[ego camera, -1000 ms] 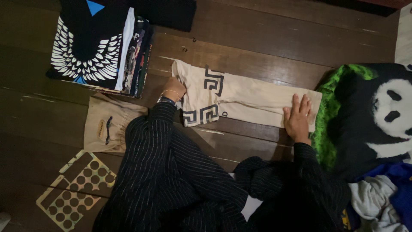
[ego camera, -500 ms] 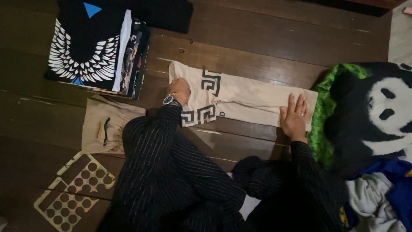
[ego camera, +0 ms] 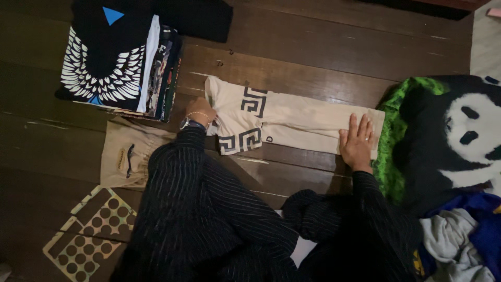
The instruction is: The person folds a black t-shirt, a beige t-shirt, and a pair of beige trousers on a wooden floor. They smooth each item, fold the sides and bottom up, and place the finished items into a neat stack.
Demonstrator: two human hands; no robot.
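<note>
So the person is kneeling on the wooden floor (ego camera: 323, 47) and working on a beige shirt (ego camera: 297, 122) with a black key-pattern print, already folded into a long narrow strip. The left hand (ego camera: 201, 112) is curled shut on the shirt's left end, pinching the edge there, while the right hand (ego camera: 357, 143) is lying open and flat, palm down, pressing on the far right end. Both sleeves are dark pinstripe.

Looks to me like this is the mid-fold stage: strip made, ends being held down and squared up. I'd guess the next bit needs one end lifted over toward the other without the layers sliding, so the flat hand is doing the anchoring.

Just past the left hand, up and away from the person, there's a stack (ego camera: 122, 60) of folded shirts, a black one with white wings on top. Nearer the person from that hand, a folded tan garment (ego camera: 125, 154) is lying, and beyond it a perforated folding board (ego camera: 86, 230). Right beside the flat hand, a heap with a panda print (ego camera: 459, 136) is waiting.
</note>
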